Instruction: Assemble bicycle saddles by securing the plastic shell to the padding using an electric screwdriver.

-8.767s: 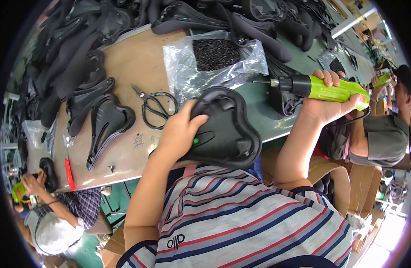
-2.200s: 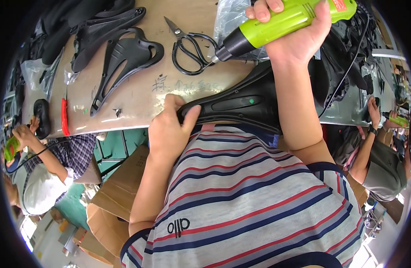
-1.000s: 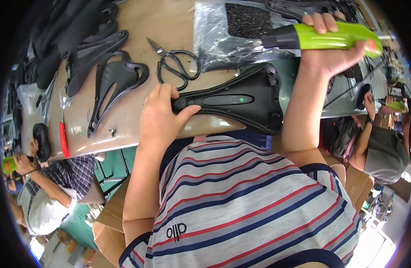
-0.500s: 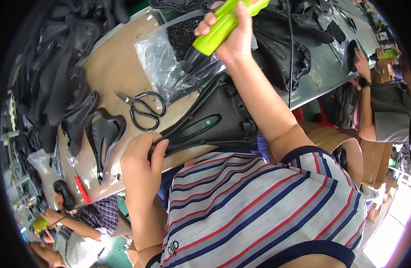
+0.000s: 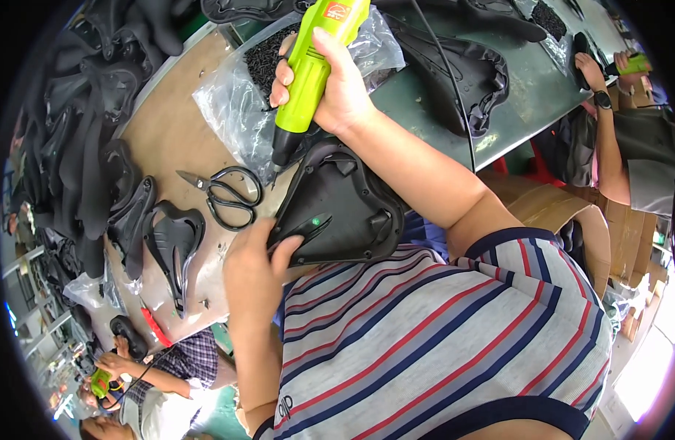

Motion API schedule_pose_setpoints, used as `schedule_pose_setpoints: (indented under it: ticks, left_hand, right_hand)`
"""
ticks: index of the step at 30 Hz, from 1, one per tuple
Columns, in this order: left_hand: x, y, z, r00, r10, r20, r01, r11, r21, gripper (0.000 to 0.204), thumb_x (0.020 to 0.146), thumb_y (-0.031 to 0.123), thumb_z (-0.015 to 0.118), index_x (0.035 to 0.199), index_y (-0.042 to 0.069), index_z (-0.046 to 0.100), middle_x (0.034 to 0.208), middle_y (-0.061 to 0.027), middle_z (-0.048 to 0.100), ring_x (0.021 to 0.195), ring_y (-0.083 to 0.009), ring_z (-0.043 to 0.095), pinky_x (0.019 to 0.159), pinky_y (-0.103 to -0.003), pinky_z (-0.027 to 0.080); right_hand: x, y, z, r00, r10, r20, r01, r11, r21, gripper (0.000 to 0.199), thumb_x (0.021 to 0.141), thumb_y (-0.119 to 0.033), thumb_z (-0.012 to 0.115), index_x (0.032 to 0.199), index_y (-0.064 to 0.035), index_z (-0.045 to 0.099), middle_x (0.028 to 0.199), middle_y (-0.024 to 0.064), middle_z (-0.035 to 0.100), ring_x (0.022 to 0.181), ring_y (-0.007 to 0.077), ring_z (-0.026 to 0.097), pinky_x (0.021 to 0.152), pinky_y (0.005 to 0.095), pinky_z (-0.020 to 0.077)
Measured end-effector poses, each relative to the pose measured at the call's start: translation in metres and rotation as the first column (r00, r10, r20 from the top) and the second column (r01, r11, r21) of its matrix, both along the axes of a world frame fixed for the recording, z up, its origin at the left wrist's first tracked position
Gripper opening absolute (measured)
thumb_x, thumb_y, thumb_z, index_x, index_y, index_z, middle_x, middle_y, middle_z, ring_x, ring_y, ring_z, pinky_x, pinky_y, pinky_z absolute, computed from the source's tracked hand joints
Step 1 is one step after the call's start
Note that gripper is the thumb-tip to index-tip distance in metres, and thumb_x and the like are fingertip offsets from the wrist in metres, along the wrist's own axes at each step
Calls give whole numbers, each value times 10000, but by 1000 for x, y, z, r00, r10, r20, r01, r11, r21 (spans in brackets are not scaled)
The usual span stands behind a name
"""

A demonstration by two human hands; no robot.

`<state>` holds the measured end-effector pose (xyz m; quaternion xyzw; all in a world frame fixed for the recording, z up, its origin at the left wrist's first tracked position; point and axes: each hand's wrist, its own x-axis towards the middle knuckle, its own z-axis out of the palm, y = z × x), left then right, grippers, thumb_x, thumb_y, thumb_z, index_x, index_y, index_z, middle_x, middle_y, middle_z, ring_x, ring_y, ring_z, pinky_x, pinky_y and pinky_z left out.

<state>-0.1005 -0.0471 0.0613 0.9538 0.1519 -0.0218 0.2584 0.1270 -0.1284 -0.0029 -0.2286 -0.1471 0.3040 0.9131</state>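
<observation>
My right hand (image 5: 337,88) is wrapped round a lime-green electric screwdriver (image 5: 304,92). Its black nose points down, with the tip beside the left rim of a black bicycle saddle (image 5: 345,202); whether it touches a screw I cannot make out. The saddle lies underside up at the table's near edge, a small green dot in its central slot. With thumb and fingers, my left hand (image 5: 257,268) grips the saddle's narrow end. Behind the screwdriver lies a clear plastic bag (image 5: 231,88) of small black screws. Black-handled scissors (image 5: 231,194) rest left of the saddle.
Black saddle parts (image 5: 81,132) are heaped at the left, and another saddle shell (image 5: 172,242) lies nearer. A red-handled tool (image 5: 155,328) sits by the table's edge. A black cable (image 5: 451,88) hangs at centre right. Co-workers with green screwdrivers work at both sides.
My right hand has brought the screwdriver down and left, closer to the saddle's rim. The saddle has turned and shifted left, its wide end now farther up, with my left hand still on it.
</observation>
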Motion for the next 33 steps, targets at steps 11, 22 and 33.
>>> schedule_pose_setpoints:
  ticks: [11,22,33]
  left_hand:
    - [-4,-5,-26,988,96,123,-72,979,-191,228,721,105,730,693,-63,578,1143,-181,588,1017,-341,537,878,-378,429]
    - [-29,-9,-3,993,-108,-56,101,989,-108,170,737,62,688,767,-86,611,1162,-243,552,976,-377,519,855,-417,445]
    - [-46,2,-4,957,-287,-38,279,949,-144,169,679,51,710,756,-40,591,1271,-290,496,1042,-396,535,876,-407,468]
  right_hand:
    - [-13,9,-8,998,55,-36,-56,998,-26,480,849,-506,550,978,-46,496,695,94,521,598,252,541,663,411,457]
    - [-40,16,-10,981,179,-79,-186,979,-82,499,843,-539,536,994,-66,487,717,84,520,623,244,541,686,414,451]
    - [-42,15,-12,965,214,-154,-227,971,-71,496,845,-540,532,993,-68,490,713,85,521,630,247,543,693,411,448]
